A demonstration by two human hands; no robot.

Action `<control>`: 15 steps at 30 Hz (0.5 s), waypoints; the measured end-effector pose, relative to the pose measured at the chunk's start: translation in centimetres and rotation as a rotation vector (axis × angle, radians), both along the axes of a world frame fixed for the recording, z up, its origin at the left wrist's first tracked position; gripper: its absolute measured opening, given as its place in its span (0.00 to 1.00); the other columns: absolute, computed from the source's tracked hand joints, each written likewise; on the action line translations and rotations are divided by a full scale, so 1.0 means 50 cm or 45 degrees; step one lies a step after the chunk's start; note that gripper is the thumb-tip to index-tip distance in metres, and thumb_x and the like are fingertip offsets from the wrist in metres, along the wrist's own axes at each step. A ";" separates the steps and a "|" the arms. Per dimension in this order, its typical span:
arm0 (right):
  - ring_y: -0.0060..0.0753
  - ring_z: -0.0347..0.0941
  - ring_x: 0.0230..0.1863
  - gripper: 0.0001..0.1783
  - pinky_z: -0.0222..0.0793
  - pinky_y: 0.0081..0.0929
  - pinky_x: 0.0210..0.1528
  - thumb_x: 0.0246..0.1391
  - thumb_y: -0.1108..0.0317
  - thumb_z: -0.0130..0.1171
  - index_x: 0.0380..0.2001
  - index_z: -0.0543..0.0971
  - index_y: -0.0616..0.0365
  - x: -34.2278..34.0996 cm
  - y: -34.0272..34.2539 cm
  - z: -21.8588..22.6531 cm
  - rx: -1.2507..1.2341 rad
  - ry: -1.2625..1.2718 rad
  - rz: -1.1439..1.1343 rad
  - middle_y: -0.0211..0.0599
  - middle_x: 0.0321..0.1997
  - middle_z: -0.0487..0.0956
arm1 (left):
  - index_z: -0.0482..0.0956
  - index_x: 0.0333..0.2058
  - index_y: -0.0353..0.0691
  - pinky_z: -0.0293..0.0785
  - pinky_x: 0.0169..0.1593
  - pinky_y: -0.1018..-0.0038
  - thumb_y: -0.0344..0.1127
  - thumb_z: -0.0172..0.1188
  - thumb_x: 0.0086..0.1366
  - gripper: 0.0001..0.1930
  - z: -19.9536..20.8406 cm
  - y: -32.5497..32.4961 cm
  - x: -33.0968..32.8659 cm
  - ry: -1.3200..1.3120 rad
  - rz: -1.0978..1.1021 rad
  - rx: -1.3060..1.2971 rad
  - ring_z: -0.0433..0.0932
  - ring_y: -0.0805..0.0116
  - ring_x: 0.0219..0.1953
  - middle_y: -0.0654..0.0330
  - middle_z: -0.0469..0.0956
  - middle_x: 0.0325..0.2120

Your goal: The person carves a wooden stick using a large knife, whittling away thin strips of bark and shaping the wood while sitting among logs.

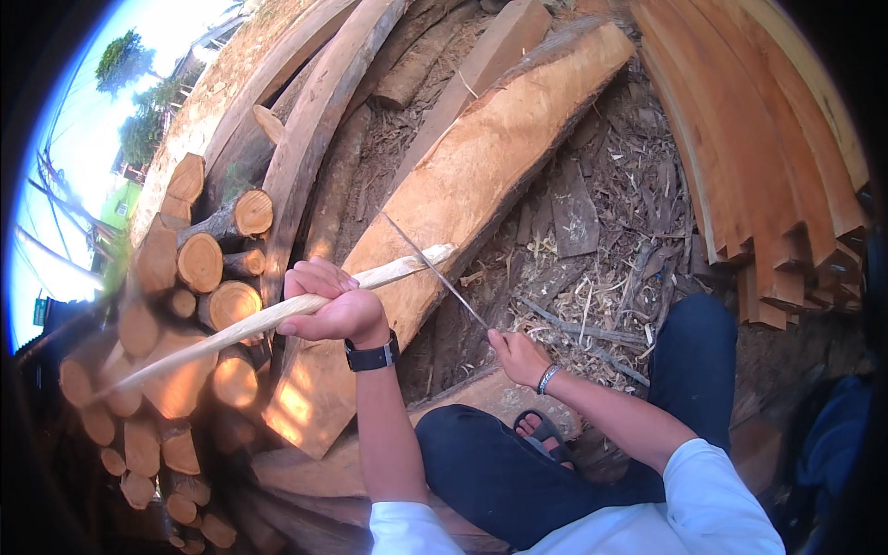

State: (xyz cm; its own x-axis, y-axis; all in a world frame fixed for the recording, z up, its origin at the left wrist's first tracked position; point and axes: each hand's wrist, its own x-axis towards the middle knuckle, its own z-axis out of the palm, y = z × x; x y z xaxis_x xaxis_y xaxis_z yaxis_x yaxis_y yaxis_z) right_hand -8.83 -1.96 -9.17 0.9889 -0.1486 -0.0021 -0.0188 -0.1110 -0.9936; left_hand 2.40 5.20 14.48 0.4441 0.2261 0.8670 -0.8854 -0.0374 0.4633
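My left hand (335, 303) is closed around a long, pale, peeled stick (231, 334), which slants from lower left up to the right. In my right hand (520, 359) is a machete with a long, narrow blade (460, 295), seen nearly edge-on; my fingers hide its handle. The blade crosses the stick close to its right end, where the wood looks freshly cut, and seems to touch it. Beneath both lies a broad, flat-sawn slab (518, 120) of light wood with bark along its edge. How far the stick sits above the slab is hard to judge.
Cut logs (201, 263) are stacked end-on at the left. Long beams (319, 120) lie behind them. Curved planks (740, 120) stand piled at the far right. Wood shavings (592, 310) and bark cover the ground beside my knee. My sandalled foot (546, 435) rests near another slab.
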 end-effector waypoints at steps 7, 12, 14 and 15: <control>0.63 0.74 0.26 0.38 0.67 0.50 0.33 0.65 0.44 0.38 0.16 0.73 0.70 0.004 0.004 -0.008 0.035 -0.040 0.036 0.61 0.17 0.72 | 0.49 0.13 0.48 0.44 0.14 0.81 0.74 0.27 0.63 0.36 0.008 0.016 0.004 -0.002 0.093 -0.078 0.48 0.75 0.09 0.68 0.48 0.06; 0.63 0.74 0.26 0.37 0.67 0.50 0.32 0.65 0.43 0.37 0.21 0.74 0.69 0.016 0.002 0.000 -0.033 0.124 0.163 0.62 0.18 0.72 | 0.49 0.12 0.48 0.45 0.13 0.82 0.74 0.27 0.64 0.36 0.016 0.040 0.013 -0.046 0.119 -0.030 0.48 0.75 0.08 0.67 0.48 0.06; 0.63 0.74 0.25 0.39 0.67 0.51 0.31 0.65 0.42 0.37 0.18 0.74 0.69 0.014 0.010 -0.002 0.029 -0.068 0.045 0.62 0.16 0.72 | 0.50 0.12 0.48 0.45 0.13 0.82 0.74 0.27 0.64 0.36 0.017 0.021 0.013 -0.070 0.085 -0.037 0.48 0.75 0.08 0.67 0.49 0.06; 0.62 0.74 0.25 0.38 0.68 0.50 0.31 0.65 0.43 0.38 0.18 0.75 0.70 0.014 0.006 -0.019 -0.025 -0.055 0.048 0.62 0.17 0.72 | 0.50 0.12 0.47 0.45 0.13 0.82 0.75 0.28 0.63 0.36 0.009 0.024 0.013 -0.075 0.063 -0.024 0.48 0.75 0.08 0.67 0.49 0.06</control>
State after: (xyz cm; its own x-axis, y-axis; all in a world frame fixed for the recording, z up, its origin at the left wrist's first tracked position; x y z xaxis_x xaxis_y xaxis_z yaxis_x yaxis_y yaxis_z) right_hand -8.13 -1.67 -10.13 0.9929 -0.1105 0.0432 0.0286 -0.1306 -0.9910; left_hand 3.08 6.40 14.93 0.3803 0.2632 0.8866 -0.9084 -0.0738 0.4115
